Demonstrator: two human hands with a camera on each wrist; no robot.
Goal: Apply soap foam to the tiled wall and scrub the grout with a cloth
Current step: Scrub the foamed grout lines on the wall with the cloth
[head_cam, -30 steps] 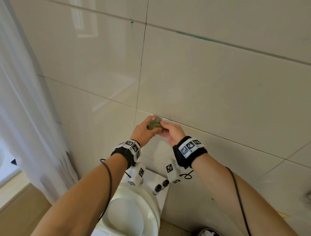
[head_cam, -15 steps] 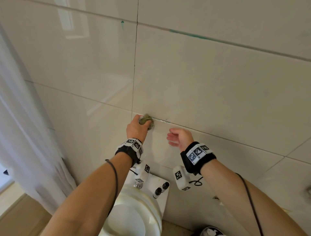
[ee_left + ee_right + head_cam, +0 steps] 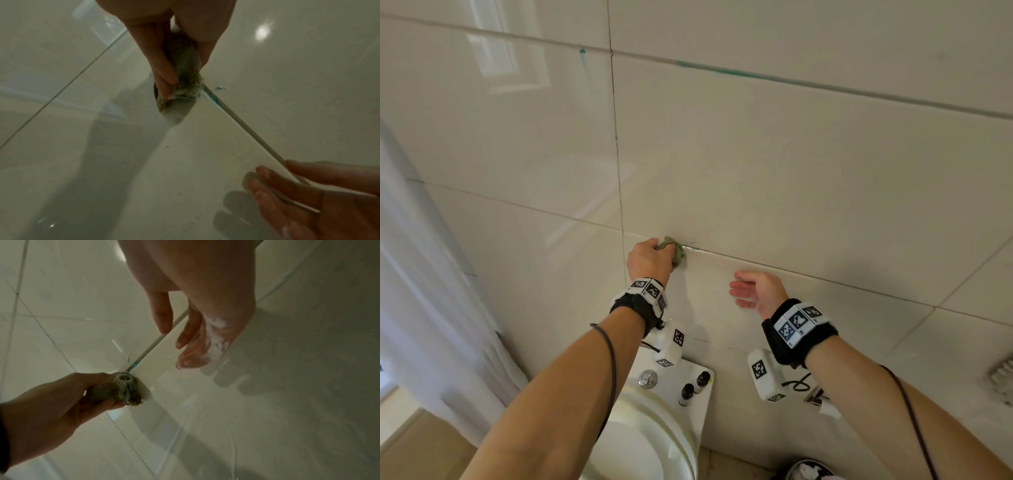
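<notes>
My left hand (image 3: 650, 258) grips a wadded olive-green cloth (image 3: 675, 249) and presses it against the horizontal grout line (image 3: 808, 274) of the cream tiled wall (image 3: 791, 178), close to where a vertical joint meets it. The left wrist view shows the cloth (image 3: 186, 78) pinched between thumb and fingers, with a teal smear (image 3: 213, 97) on the grout just beside it. My right hand (image 3: 751, 289) hovers empty to the right, just below the line, fingers relaxed. White soap foam (image 3: 216, 339) coats those fingers. The cloth (image 3: 123, 388) carries foam too.
A white toilet (image 3: 650, 431) stands below my arms, with a flush button (image 3: 648, 378) and two small dark-capped bottles (image 3: 693, 387) on its cistern. A white curtain (image 3: 424, 291) hangs at the left. Another teal streak (image 3: 722, 71) marks the higher grout line.
A second ago both hands held the cloth together at the grout. The right hand has let go and dropped away to the right; the left keeps the cloth on the line, slightly further left.
</notes>
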